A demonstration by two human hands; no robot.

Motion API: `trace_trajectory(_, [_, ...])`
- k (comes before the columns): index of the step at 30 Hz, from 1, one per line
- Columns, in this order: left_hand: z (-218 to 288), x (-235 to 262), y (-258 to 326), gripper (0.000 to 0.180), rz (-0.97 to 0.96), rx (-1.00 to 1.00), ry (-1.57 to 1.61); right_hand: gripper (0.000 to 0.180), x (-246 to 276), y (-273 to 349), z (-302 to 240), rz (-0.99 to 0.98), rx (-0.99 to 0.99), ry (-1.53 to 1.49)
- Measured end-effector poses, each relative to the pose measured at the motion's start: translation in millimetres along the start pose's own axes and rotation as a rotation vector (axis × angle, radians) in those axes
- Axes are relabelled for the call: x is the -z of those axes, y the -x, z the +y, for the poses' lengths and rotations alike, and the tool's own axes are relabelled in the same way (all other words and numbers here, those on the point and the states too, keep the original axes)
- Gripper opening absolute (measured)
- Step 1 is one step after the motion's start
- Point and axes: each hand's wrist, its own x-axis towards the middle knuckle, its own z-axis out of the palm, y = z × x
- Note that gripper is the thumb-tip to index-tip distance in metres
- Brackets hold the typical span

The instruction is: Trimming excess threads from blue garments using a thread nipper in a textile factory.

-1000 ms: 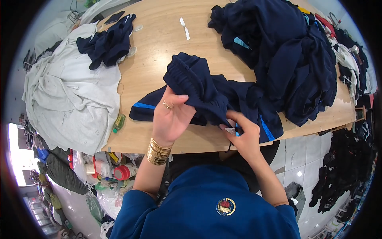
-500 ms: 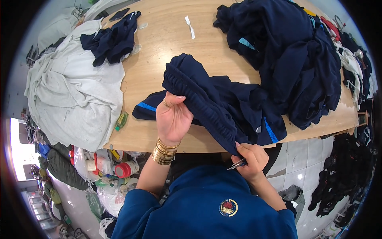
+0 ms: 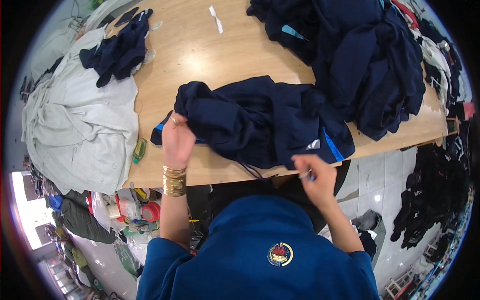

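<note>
1. At table (image 3: 210, 60) front edge, 6 o'clock of the view: left hand (image 3: 176, 142), fingers curled closed on the left end of the garment (image 3: 260, 120), gold bangles on the wrist.
2. Right hand (image 3: 314, 174): off the table edge at 5 o'clock from the garment; fingers pinched narrow around a small metal tool, kind not clear; a thin dark thread runs from the garment hem toward it.
3. Garment: dark navy, bunched and folded, with a bright blue stripe and a small grey patch near its right end; lies across the near-centre of the table, its lower edge hanging just past the front edge.
4. Pile (image 3: 360, 55) of similar navy clothes: at 1 o'clock, touching the garment's right end, reaching the table's right edge.
5. Small navy piece (image 3: 117, 50): at 10 o'clock, on the table's left edge, well apart from the garment.
6. Grey cloth (image 3: 75, 120): heaped at 9 o'clock, beside the table.
7. Open room: bare wood at 12 o'clock between garment and far edge, with a white strip (image 3: 216, 19); narrow bare band along the front edge.
</note>
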Motion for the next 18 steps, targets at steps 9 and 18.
trace_trajectory(9, [-36,-42,-14,0.047,0.469,-0.751,-1.339,0.06,-46,-13,31,-0.007,-0.226,0.229])
trace_trajectory(18, [-51,-120,-92,0.019,-0.656,0.14,-1.68,0.014,27,-77,-34,0.101,-0.09,-0.515])
